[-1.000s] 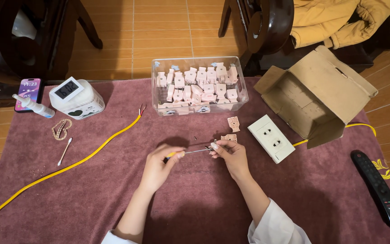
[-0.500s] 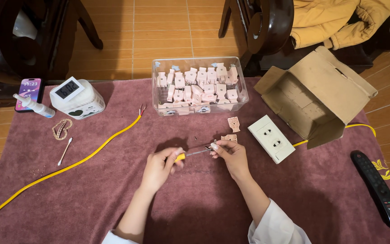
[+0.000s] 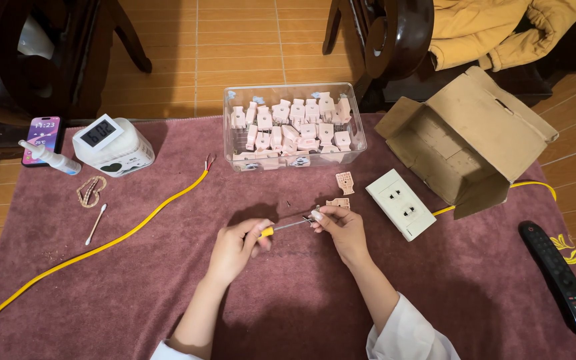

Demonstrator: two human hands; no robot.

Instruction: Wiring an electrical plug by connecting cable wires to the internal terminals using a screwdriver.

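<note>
**A:** Where is the work sitting from your view?

**B:** Just below the middle of the frame. My left hand [image 3: 238,245] is closed around the yellow handle of a small screwdriver [image 3: 287,227], and my right hand [image 3: 343,227] pinches a small plug part [image 3: 316,215] between its fingertips.

**A:** Which way does the tool run?

**B:** Nearly level across the picture, handle at the left, tip at the right, rising slightly toward the right. The tip meets the part held in my right hand, so the two hands face each other along that one line.

**A:** Which hand is nearer the part?

**B:** The right, which holds it; the left is a shaft-length off toward the left of the frame.

**A:** Anything close by?

**B:** Two loose pink plug pieces [image 3: 345,182] lie just above my right hand on the maroon cloth [image 3: 475,280]. A white socket block [image 3: 401,203] is to their right, and a clear box [image 3: 295,127] of plugs sits further up, centre frame.
</note>
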